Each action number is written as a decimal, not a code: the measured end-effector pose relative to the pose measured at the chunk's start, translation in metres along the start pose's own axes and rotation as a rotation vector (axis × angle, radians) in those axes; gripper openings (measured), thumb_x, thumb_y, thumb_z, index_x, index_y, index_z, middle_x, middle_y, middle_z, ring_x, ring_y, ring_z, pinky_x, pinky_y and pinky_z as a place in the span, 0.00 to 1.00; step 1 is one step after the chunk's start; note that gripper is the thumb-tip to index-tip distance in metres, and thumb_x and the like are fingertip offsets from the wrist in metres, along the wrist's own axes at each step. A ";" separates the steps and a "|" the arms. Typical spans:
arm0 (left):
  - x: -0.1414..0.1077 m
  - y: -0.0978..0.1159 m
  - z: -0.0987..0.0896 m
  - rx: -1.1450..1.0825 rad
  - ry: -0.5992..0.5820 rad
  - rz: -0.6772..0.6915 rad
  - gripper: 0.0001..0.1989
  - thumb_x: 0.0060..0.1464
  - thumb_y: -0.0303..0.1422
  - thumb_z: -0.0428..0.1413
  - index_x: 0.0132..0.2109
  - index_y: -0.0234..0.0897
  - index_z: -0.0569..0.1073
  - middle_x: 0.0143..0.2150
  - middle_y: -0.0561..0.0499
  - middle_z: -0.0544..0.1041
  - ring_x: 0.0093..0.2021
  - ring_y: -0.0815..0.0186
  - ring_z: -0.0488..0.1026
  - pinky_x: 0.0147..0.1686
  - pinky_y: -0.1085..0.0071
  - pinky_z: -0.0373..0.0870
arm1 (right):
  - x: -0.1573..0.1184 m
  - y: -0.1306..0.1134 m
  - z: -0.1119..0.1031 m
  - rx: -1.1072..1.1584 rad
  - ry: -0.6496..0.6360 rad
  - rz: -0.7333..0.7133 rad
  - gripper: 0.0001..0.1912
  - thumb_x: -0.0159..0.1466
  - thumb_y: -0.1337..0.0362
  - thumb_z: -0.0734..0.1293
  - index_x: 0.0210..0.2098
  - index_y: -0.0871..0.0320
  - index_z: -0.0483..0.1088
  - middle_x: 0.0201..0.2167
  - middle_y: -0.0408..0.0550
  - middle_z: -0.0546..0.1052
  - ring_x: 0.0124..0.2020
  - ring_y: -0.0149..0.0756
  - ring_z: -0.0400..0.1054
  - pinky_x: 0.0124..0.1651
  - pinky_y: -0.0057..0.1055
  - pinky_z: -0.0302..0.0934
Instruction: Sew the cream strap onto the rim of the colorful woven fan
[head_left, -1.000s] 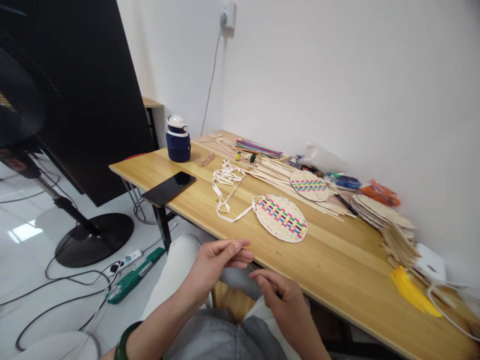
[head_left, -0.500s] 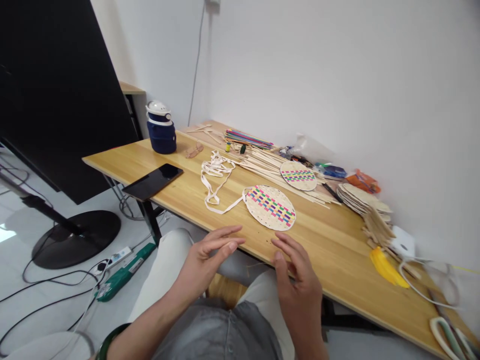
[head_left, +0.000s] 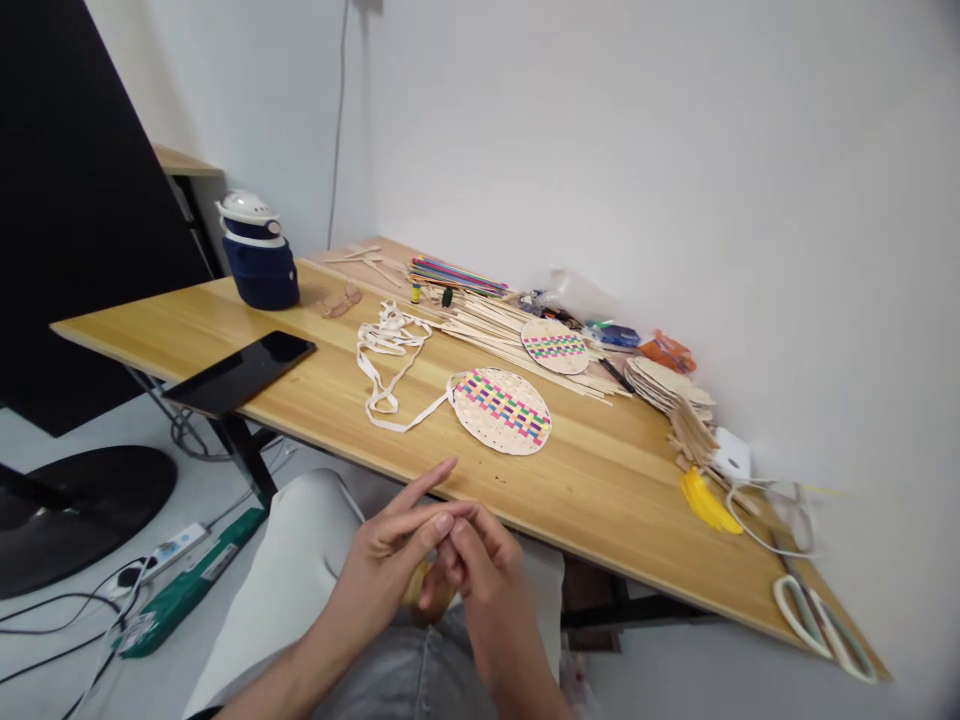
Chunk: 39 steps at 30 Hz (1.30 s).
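Observation:
Fingertips of both hands meet above my lap, just off the table's near edge. My left hand (head_left: 397,548) pinches thumb against forefinger, one finger stretched out toward the table. My right hand (head_left: 489,580) is closed, its thumb and fingers pressed against the left fingertips. Whatever may be between them is hidden or too small to see. Beyond the hands lies a round woven bamboo disc (head_left: 501,410) with pink, yellow, green and purple strips. A cream fabric tape (head_left: 405,425) runs from its left rim to a loose tangle. Neither hand touches the disc.
At the left are a black tablet (head_left: 241,372), glasses (head_left: 342,302) and a blue jug (head_left: 261,265). Behind lie bamboo strips (head_left: 487,330) and a second woven disc (head_left: 555,346). Stacked discs (head_left: 667,385), a yellow bundle (head_left: 709,502) and scissors (head_left: 821,625) are at the right.
Both hands have come together from an apart, loosely open pose, and their fingertips now touch. The view has swung right, so the table things appear farther left. The disc and tape lie as before.

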<state>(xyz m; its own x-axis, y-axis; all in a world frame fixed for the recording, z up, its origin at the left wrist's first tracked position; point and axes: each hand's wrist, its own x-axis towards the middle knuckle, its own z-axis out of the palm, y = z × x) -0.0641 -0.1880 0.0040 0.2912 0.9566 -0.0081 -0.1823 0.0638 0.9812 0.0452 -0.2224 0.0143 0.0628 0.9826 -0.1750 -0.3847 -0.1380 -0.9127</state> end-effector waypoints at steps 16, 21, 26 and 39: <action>0.009 -0.003 0.004 -0.131 -0.026 -0.102 0.18 0.48 0.44 0.63 0.43 0.41 0.82 0.46 0.44 0.81 0.42 0.54 0.77 0.35 0.68 0.77 | 0.017 -0.012 -0.032 -0.289 0.102 0.009 0.25 0.51 0.42 0.70 0.26 0.59 0.68 0.10 0.30 0.53 0.12 0.20 0.42 0.15 0.20 0.39; 0.036 0.003 -0.016 -0.054 0.107 -0.058 0.16 0.46 0.44 0.64 0.28 0.32 0.83 0.39 0.40 0.82 0.38 0.56 0.78 0.33 0.70 0.77 | 0.065 -0.071 -0.075 -0.613 0.253 -0.172 0.23 0.54 0.45 0.66 0.32 0.61 0.71 0.12 0.31 0.53 0.13 0.23 0.44 0.16 0.22 0.41; 0.064 0.015 -0.041 -0.024 0.228 -0.055 0.18 0.41 0.45 0.66 0.33 0.33 0.83 0.37 0.43 0.82 0.37 0.57 0.77 0.35 0.68 0.77 | 0.129 -0.101 -0.094 -0.940 0.313 -0.251 0.16 0.54 0.52 0.65 0.25 0.60 0.71 0.16 0.39 0.65 0.16 0.26 0.53 0.20 0.24 0.47; 0.124 0.038 -0.126 0.441 0.424 0.085 0.23 0.54 0.42 0.53 0.49 0.30 0.76 0.41 0.43 0.82 0.44 0.55 0.78 0.45 0.63 0.75 | 0.198 -0.085 -0.097 -1.561 0.111 -0.356 0.13 0.62 0.66 0.60 0.35 0.54 0.77 0.44 0.48 0.79 0.48 0.43 0.69 0.38 0.30 0.57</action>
<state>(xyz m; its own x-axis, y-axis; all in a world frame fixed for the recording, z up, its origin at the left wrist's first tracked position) -0.1530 -0.0312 0.0162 -0.1228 0.9886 0.0868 0.2432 -0.0548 0.9684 0.1796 -0.0280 0.0217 0.0296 0.9871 0.1571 0.9306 0.0301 -0.3649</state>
